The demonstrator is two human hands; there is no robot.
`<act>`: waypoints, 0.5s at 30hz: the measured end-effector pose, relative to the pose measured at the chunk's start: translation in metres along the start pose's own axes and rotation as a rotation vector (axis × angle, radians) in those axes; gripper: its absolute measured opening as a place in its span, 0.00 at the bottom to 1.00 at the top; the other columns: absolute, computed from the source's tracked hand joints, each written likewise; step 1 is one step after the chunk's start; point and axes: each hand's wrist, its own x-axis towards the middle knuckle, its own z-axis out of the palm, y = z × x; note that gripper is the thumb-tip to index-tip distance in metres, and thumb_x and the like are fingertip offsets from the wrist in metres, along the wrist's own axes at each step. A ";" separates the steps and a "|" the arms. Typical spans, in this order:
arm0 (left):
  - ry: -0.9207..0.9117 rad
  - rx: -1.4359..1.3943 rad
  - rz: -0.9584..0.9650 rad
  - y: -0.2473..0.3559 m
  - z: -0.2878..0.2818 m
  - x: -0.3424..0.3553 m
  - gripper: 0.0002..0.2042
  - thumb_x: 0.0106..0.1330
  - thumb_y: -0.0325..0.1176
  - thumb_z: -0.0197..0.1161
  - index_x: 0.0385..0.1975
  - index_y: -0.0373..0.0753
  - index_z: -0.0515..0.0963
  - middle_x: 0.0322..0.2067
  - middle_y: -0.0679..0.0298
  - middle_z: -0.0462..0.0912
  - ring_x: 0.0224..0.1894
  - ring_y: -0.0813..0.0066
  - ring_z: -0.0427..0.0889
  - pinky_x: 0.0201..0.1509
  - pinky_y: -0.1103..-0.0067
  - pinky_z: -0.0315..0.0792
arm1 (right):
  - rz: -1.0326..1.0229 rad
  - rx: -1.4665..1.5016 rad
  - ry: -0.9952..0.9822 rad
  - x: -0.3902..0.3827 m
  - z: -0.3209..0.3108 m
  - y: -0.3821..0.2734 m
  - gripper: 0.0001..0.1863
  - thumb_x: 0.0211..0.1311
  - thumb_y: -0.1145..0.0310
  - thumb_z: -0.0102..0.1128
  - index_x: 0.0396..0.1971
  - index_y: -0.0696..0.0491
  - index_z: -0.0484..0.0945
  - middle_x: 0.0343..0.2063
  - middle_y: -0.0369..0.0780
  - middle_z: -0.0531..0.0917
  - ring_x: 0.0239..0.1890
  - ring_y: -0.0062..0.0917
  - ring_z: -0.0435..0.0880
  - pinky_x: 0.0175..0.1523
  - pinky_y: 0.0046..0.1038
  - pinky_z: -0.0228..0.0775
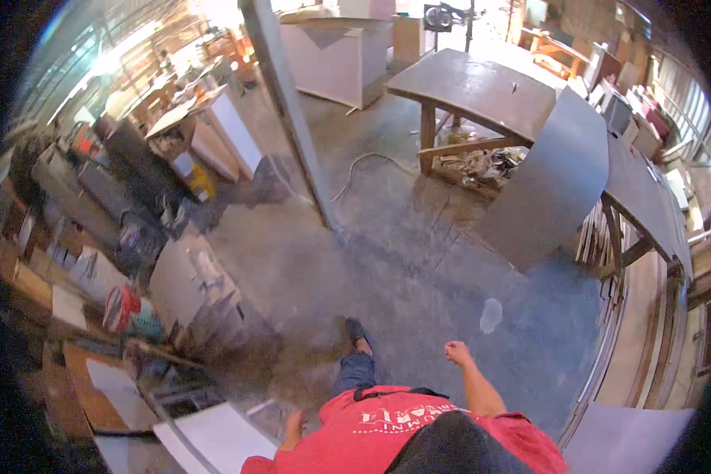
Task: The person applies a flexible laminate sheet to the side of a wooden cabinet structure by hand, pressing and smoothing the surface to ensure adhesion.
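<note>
My right hand point(456, 353) swings out over the bare concrete floor point(450, 300) with its fingers curled closed and nothing visible in them. My left hand point(295, 425) hangs low beside my red shirt, partly blurred, near a white board point(197, 442) at the lower left; how its fingers are held is unclear. My leg in jeans point(354, 371) and dark footwear steps forward on the floor.
A post point(288, 118) stands ahead by a cable point(359, 158). Tables point(466, 87) and a large leaning sheet point(545, 189) stand right, long strips point(640, 340) below. Stacked boards point(95, 371), tubs point(134, 316) and clutter line the left. White cabinets point(332, 63) stand behind.
</note>
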 end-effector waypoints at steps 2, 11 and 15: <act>-0.024 -0.002 0.286 0.055 0.003 0.059 0.20 0.54 0.47 0.61 0.40 0.40 0.78 0.33 0.54 0.81 0.35 0.57 0.81 0.38 0.63 0.73 | 0.011 0.033 0.033 0.050 -0.007 0.003 0.11 0.54 0.63 0.56 0.28 0.54 0.81 0.17 0.37 0.80 0.18 0.22 0.79 0.23 0.27 0.70; -0.061 0.029 0.151 0.312 0.022 0.334 0.15 0.57 0.36 0.60 0.41 0.35 0.78 0.33 0.62 0.81 0.34 0.70 0.79 0.35 0.74 0.72 | 0.240 -0.065 -0.237 0.090 0.023 -0.088 0.24 0.57 0.47 0.54 0.38 0.55 0.80 0.36 0.46 0.83 0.37 0.38 0.83 0.45 0.38 0.73; -0.095 0.112 0.204 0.461 0.057 0.418 0.18 0.57 0.34 0.62 0.46 0.33 0.76 0.35 0.60 0.81 0.35 0.74 0.78 0.39 0.77 0.72 | 0.343 0.259 -0.244 0.142 0.013 -0.161 0.23 0.57 0.49 0.55 0.37 0.55 0.80 0.33 0.44 0.83 0.35 0.35 0.82 0.43 0.35 0.74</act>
